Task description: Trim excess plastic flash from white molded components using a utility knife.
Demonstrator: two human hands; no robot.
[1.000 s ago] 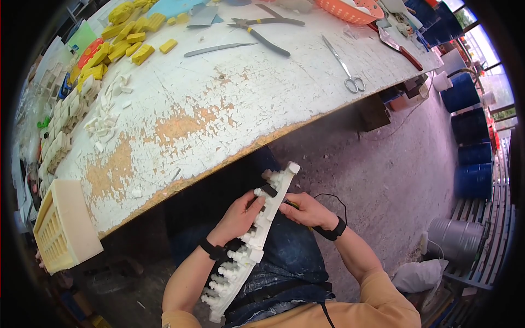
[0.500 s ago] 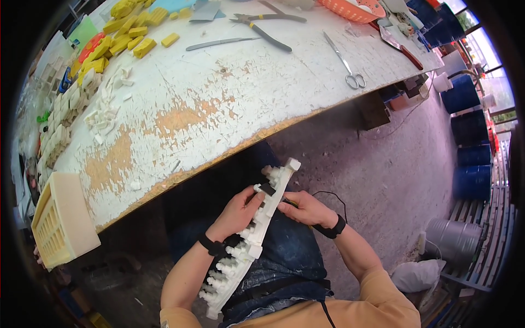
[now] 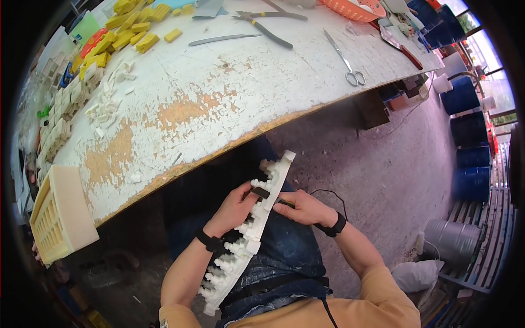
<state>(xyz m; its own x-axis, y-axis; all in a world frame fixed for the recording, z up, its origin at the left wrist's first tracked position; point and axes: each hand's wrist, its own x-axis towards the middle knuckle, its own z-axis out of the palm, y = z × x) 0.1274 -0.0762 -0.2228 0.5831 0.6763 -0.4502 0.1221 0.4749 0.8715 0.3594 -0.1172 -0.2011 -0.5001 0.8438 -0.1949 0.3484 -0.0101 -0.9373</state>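
A long white moulded strip with rows of short pegs lies slanted over my lap, below the table's edge. My left hand grips it at the middle from the left, thumb by a small dark piece on the strip. My right hand presses against the strip's right edge, its fingers closed on what looks like a thin dark tool; most of that tool is hidden. Both wrists wear dark bands.
A worn white table spans the top, with yellow blocks, white offcuts, scissors, pliers and a flat blade. A cream crate hangs off its left end. Blue barrels and a grey bucket stand right.
Both hands and the strip stay together over my lap with only a small shift. The table has slid slightly up in view as my head tilts down.
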